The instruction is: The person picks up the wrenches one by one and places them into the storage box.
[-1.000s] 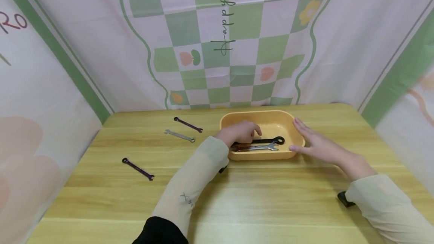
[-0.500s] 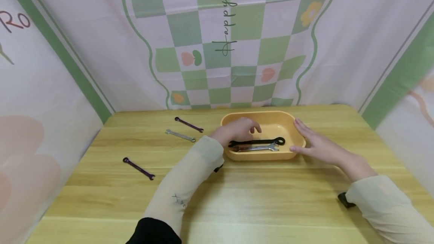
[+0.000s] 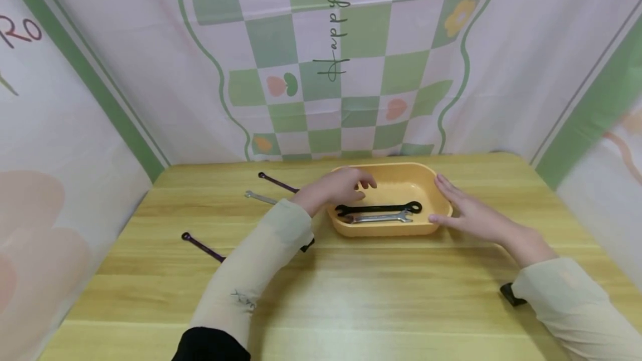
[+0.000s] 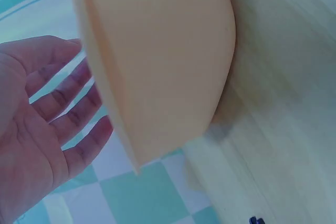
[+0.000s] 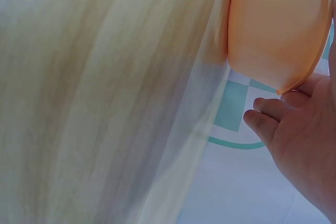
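A yellow plastic tray (image 3: 391, 230) stands toward the back of the table. In it lie a black ratchet wrench (image 3: 378, 209) and, in front of that, a silver wrench (image 3: 381, 218), both roughly lengthwise. My left hand (image 3: 335, 187) hovers over the tray's left end with loosely bent fingers. The left wrist view shows that hand (image 4: 47, 103) with a bare palm and spread fingers beside the tray wall (image 4: 163, 72). My right hand (image 3: 473, 214) rests against the tray's right end, thumb at the near corner and straight fingers along the far side.
Left of the tray, a purple wrench (image 3: 276, 181) and a small silver wrench (image 3: 259, 197) lie on the wooden table (image 3: 381, 294), partly covered by the left arm. Another purple wrench (image 3: 202, 247) lies nearer the front left. A printed curtain (image 3: 321, 116) hangs behind.
My left hand has drawn back leftward and up from the wrenches inside the tray, uncovering the black one. My right hand and the tray have stayed put.
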### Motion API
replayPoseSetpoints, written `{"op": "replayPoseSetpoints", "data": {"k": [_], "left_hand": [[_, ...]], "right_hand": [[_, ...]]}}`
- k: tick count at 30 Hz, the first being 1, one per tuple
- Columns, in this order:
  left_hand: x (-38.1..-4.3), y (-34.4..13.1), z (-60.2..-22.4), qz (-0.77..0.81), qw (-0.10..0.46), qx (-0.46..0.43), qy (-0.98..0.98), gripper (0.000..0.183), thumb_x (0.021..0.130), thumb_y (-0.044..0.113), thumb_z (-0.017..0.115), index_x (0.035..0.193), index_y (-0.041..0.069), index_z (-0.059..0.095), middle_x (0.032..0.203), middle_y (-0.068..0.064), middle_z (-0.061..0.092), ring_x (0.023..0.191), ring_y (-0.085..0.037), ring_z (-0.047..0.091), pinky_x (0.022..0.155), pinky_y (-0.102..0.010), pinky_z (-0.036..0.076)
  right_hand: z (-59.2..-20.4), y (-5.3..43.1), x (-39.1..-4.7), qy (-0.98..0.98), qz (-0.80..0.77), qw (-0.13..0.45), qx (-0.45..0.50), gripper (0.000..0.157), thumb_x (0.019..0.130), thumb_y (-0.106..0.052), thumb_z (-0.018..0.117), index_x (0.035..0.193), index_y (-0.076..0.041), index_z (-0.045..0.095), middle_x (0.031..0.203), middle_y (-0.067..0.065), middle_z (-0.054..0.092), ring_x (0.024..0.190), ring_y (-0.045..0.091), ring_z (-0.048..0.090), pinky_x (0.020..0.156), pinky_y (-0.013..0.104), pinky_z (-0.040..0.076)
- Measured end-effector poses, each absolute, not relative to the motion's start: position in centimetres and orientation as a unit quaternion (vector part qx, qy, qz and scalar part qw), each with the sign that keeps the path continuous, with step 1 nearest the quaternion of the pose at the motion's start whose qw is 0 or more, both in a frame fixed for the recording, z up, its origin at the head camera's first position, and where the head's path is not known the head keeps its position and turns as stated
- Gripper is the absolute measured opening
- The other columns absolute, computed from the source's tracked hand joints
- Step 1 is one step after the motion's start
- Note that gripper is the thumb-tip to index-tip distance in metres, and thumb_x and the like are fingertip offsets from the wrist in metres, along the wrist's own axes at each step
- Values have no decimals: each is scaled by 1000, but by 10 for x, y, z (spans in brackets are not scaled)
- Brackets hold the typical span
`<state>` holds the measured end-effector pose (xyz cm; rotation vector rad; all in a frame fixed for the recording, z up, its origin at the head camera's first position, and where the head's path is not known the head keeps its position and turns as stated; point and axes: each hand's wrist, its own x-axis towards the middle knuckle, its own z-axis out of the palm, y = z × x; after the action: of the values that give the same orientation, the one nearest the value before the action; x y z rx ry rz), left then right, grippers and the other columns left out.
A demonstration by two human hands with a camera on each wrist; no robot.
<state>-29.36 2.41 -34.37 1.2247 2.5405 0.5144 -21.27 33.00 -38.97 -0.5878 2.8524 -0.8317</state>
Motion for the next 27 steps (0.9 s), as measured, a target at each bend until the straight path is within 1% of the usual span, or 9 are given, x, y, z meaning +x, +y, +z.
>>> {"op": "replayPoseSetpoints", "data": {"k": [2, 6, 13, 17, 21, 24, 27], "left_hand": [[-294, 19, -342, 187, 133, 425, 876, 32, 91, 11, 54, 123, 14, 59, 123, 0, 57, 96, -8, 52, 80, -24, 43], [-295, 10, -338, 201, 122, 424, 875, 32, 91, 11, 53, 123, 15, 59, 122, 0, 58, 95, -7, 53, 79, -23, 44], [-297, -9, -328, 236, 104, 407, 876, 33, 91, 8, 51, 122, 15, 60, 117, 2, 60, 101, -11, 54, 81, -24, 44], [-298, -22, -322, 241, 83, 403, 879, 29, 90, 8, 53, 117, 15, 63, 112, 4, 60, 97, -10, 54, 80, -23, 45], [-300, -34, -320, 233, 62, 404, 882, 28, 89, 7, 54, 114, 12, 64, 108, 0, 62, 95, -9, 55, 78, -23, 45], [-300, -43, -321, 235, 60, 394, 887, 27, 90, 7, 54, 115, 9, 64, 107, -4, 63, 93, -11, 56, 78, -24, 46], [-299, -51, -319, 234, 54, 388, 890, 27, 90, 8, 54, 115, 9, 64, 105, -3, 63, 92, -10, 56, 77, -25, 47]], "right_hand": [[-390, 330, -212, 940, -274, 56, -195, 91, 89, -40, 59, 149, -14, -3, 153, 4, -8, 137, 39, 3, 105, 58, 11], [-390, 330, -212, 939, -274, 57, -199, 90, 89, -39, 59, 149, -14, -3, 153, 4, -8, 137, 37, 2, 105, 58, 11], [-389, 329, -212, 939, -274, 61, -198, 90, 89, -39, 59, 149, -15, -4, 153, 3, -10, 136, 40, 2, 104, 60, 11], [-386, 330, -213, 940, -273, 65, -192, 91, 89, -40, 59, 149, -16, -5, 153, 3, -10, 136, 41, 2, 104, 60, 11], [-384, 329, -213, 942, -266, 67, -191, 91, 89, -42, 58, 149, -16, -6, 153, 3, -11, 136, 41, 3, 104, 60, 11], [-384, 328, -213, 944, -259, 68, -195, 91, 89, -43, 57, 149, -14, -5, 152, 3, -11, 136, 42, 3, 104, 60, 10], [-385, 329, -212, 943, -260, 62, -200, 91, 89, -42, 58, 149, -13, -4, 153, 5, -10, 136, 42, 3, 104, 60, 10]]}}
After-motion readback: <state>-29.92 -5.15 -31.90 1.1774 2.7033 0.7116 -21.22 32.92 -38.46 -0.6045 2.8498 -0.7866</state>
